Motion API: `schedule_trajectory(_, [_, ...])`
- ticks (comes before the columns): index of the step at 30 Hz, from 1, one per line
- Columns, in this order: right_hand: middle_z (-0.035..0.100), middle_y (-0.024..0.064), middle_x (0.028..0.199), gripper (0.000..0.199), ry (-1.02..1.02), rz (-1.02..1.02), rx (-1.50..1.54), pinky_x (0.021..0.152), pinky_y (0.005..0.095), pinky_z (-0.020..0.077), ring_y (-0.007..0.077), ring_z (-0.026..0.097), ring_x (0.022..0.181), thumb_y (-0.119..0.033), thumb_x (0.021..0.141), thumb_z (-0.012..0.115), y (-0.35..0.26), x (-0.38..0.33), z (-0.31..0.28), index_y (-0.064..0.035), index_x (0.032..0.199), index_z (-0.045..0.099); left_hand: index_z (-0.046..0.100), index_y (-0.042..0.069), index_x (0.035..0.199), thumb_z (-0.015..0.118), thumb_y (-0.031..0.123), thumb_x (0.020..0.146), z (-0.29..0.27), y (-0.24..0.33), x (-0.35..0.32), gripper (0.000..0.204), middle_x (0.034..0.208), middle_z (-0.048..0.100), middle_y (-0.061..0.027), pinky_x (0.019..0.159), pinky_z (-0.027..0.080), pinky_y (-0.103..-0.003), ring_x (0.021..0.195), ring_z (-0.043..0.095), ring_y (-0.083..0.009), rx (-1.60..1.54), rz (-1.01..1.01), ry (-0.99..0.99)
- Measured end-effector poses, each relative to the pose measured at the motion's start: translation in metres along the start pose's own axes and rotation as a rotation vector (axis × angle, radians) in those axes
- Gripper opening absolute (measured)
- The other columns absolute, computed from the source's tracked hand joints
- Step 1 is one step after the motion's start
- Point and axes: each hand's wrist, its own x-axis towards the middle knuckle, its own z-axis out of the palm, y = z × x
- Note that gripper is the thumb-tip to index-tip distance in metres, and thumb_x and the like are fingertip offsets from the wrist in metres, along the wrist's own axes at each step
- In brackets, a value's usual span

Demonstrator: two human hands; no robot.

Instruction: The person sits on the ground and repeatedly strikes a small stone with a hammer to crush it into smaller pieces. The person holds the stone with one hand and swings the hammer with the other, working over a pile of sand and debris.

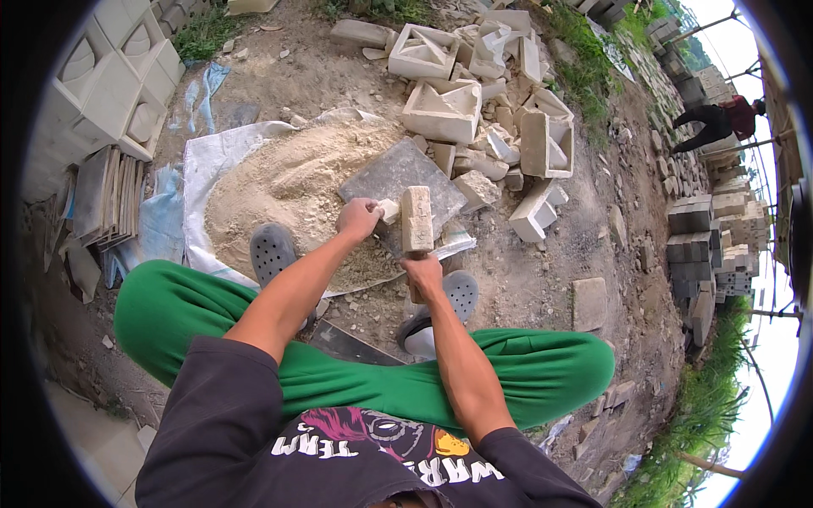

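My right hand (423, 272) grips the handle of a hammer whose dusty block-shaped head (416, 218) stands raised over a flat grey slab (398, 173). My left hand (358, 217) pinches a small pale chunk of stone (388, 209) just left of the hammer head, above the slab's near edge. Both forearms reach forward over my green trousers. My feet in grey perforated clogs (272, 251) rest on either side of the work spot.
A heap of pale sand (284, 182) lies on a white sheet to the left. Broken cast concrete blocks (474, 102) are piled behind the slab. Stacked moulded blocks (110, 80) stand at far left. A person (720, 123) bends over at the far right near block stacks.
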Motion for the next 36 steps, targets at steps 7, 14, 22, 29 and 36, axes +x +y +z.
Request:
schedule_trajectory(7, [0.070,0.0104,0.069,0.028,-0.096,-0.097,0.206,0.058,0.0340,0.0525,0.0202,0.067,0.057,-0.025,0.074,0.074,-0.079,-0.007,-0.073,0.0018,0.084,0.073,0.073,0.018,0.116,0.073,0.039,0.085,-0.002,-0.003,0.000,0.038,0.109,0.075,-0.0068,0.085,0.055,-0.041,0.099,0.071,-0.0276,0.046,-0.041,0.017])
schedule_trajectory(14, [0.071,0.0163,0.076,0.031,0.161,-0.394,0.400,0.065,0.0399,0.0533,0.0288,0.072,0.073,-0.025,0.078,0.075,-0.088,0.005,-0.060,0.0023,0.092,0.070,0.073,0.015,0.115,0.073,0.038,0.085,-0.002,-0.004,0.001,0.038,0.109,0.075,-0.0086,0.086,0.054,-0.041,0.100,0.071,-0.0278,0.006,-0.038,-0.001])
schedule_trajectory(22, [0.073,0.0105,0.075,0.035,-0.128,0.002,0.134,0.060,0.0343,0.0551,0.0194,0.069,0.061,-0.025,0.072,0.077,-0.013,0.018,-0.018,0.0000,0.096,0.074,0.073,0.015,0.118,0.073,0.039,0.085,-0.004,-0.003,0.002,0.041,0.109,0.075,-0.0102,0.088,0.054,-0.043,0.100,0.070,-0.0305,0.047,-0.035,0.022])
schedule_trajectory(29, [0.069,0.0091,0.066,0.025,-0.026,-0.210,0.238,0.054,0.0331,0.0507,0.0150,0.066,0.056,-0.019,0.076,0.076,-0.104,-0.004,-0.085,0.0018,0.089,0.072,0.073,0.013,0.119,0.073,0.038,0.085,-0.001,-0.013,0.005,0.042,0.109,0.075,-0.0122,0.089,0.053,-0.042,0.101,0.071,-0.0316,0.033,-0.030,0.005])
schedule_trajectory(36, [0.073,0.0220,0.090,0.032,0.123,-0.353,0.385,0.076,0.0429,0.0555,0.0363,0.072,0.091,-0.025,0.075,0.075,-0.052,0.013,-0.029,-0.0015,0.096,0.072,0.073,0.011,0.120,0.074,0.037,0.085,-0.003,-0.006,0.007,0.044,0.113,0.074,-0.0122,0.090,0.053,-0.038,0.104,0.071,-0.0271,-0.034,0.006,-0.043])
